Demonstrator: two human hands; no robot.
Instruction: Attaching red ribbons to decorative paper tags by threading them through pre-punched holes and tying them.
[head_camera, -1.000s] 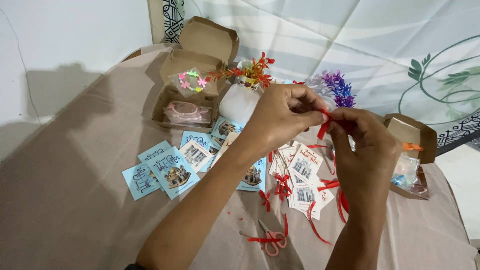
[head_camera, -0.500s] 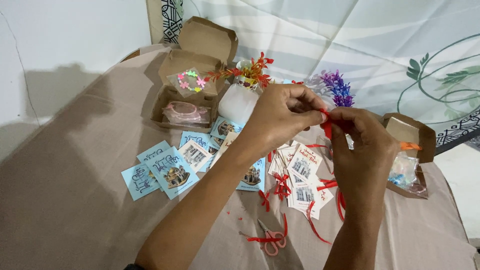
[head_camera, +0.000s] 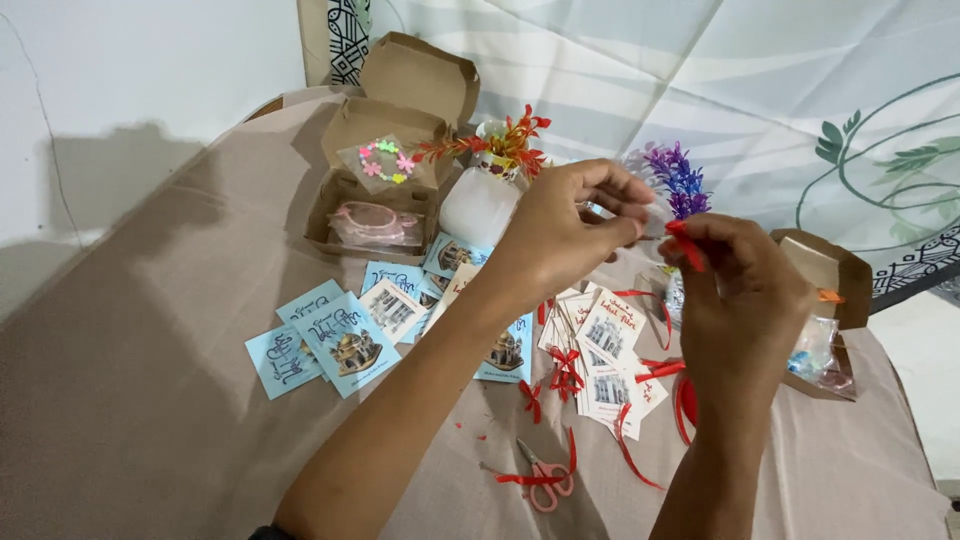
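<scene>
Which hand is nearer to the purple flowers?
Right. The right hand sits just below the purple flowers; the left hand is farther, beside them toward the white vase.

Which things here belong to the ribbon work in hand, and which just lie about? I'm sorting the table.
In use: left hand, right hand, red ribbon.

Lying about: scissors, blue cards, open box, white vase, purple flowers.

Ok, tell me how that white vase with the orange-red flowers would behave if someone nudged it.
The white vase looks narrow at the neck with tall orange-red flowers above, so it is probably top-heavy and apt to tip. It stands on loose cloth, which likely gives unsteady footing. If ceramic or glass, it may be fragile; the material is unclear.
</scene>
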